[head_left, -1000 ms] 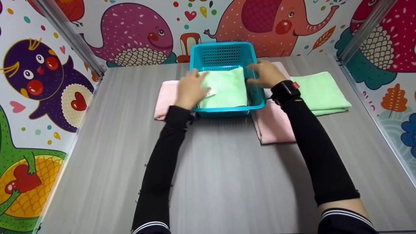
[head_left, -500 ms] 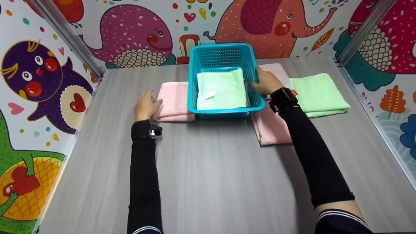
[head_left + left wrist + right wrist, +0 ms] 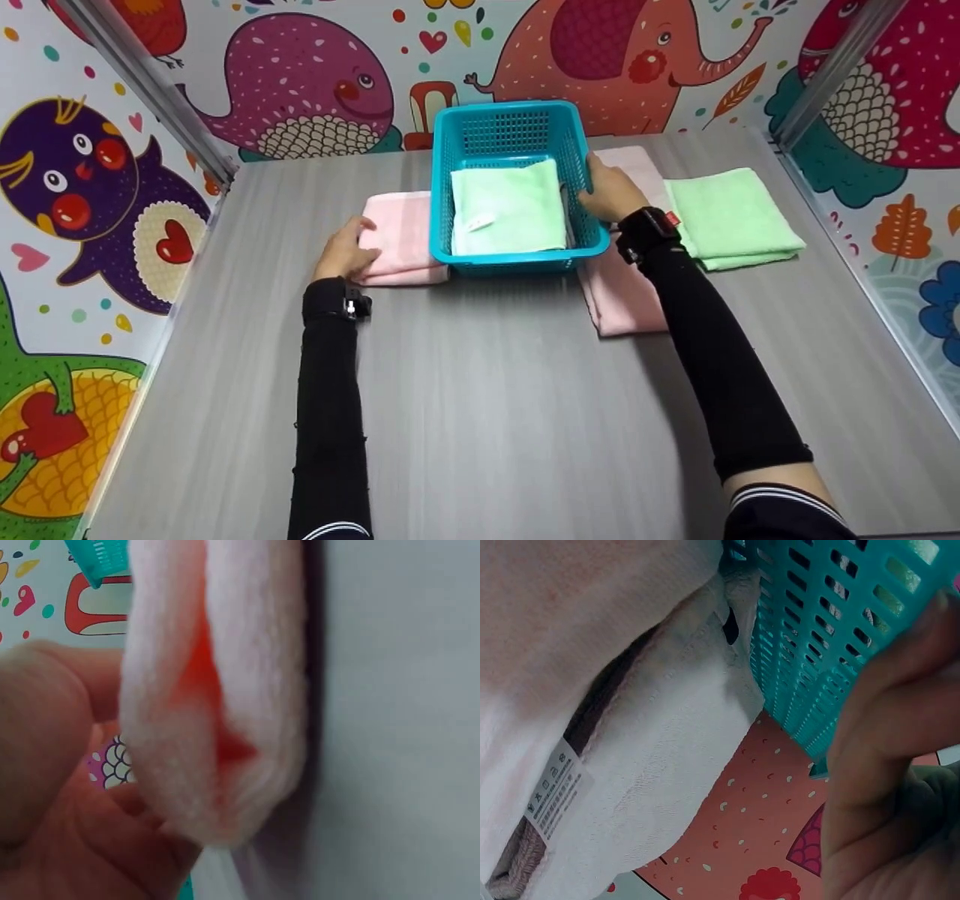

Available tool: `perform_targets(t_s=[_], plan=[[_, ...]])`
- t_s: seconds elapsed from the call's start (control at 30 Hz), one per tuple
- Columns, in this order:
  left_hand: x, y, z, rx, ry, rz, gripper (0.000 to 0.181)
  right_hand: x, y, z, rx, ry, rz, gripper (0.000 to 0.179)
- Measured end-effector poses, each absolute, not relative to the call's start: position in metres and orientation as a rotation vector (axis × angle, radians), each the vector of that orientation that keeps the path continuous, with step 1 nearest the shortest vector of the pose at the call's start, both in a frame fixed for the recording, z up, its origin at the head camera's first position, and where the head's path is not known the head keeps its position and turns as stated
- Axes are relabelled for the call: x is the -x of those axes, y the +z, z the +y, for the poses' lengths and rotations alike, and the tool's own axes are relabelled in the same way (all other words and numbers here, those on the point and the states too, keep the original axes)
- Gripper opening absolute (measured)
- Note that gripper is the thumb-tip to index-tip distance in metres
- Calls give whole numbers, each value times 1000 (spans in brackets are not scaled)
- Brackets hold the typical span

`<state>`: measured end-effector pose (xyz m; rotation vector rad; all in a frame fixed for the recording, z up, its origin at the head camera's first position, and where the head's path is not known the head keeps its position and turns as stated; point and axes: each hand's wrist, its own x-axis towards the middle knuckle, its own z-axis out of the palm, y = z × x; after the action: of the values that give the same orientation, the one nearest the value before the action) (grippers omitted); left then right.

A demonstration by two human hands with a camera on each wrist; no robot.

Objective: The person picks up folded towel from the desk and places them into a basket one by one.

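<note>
A teal plastic basket [image 3: 442, 135] stands at the back middle of the table, a folded light green towel [image 3: 514, 210] with a white tag inside it. My right hand [image 3: 613, 189] grips the basket's right rim; the right wrist view shows curled fingers [image 3: 892, 712] at its perforated outer wall. My left hand [image 3: 345, 251] is at the left edge of a folded pink towel [image 3: 397, 229] beside the basket. In the left wrist view, thumb and fingers are spread about the folded edge, and the towel lies flat, not lifted.
Right of the basket lie folded pink towels [image 3: 622, 292], partly hidden by my right arm, and a folded light green towel [image 3: 739, 217]. Something grey shows in the basket beside the green towel. Printed panels [image 3: 300, 82] wall the table at back and sides.
My left hand has left the green towel in the basket and moved left to the pink towel's edge. My right hand has come onto the basket's right rim and stayed.
</note>
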<state>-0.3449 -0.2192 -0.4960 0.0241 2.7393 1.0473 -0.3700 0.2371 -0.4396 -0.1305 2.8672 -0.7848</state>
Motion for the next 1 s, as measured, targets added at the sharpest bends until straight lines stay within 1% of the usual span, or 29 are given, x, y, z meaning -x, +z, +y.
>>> perform_targets(t_s=[0.27, 0.4, 0.6, 0.73, 0.87, 1.0], plan=[[341, -493, -227, -90, 1010, 2702, 46, 371, -443, 234, 144, -813, 2869, 76], [331, -491, -233, -182, 947, 2677, 46, 371, -444, 234, 151, -810, 2878, 75], [304, -491, -246, -297, 876, 2588, 46, 372, -443, 232, 152, -825, 2881, 73], [283, -491, -251, -354, 853, 2514, 43, 371, -441, 231, 136, -824, 2879, 74], [263, -490, -251, -387, 818, 2451, 37, 369, -440, 232, 116, -820, 2867, 76], [250, -488, -246, -430, 787, 2424, 35, 368, -438, 234, 106, -825, 2864, 76]])
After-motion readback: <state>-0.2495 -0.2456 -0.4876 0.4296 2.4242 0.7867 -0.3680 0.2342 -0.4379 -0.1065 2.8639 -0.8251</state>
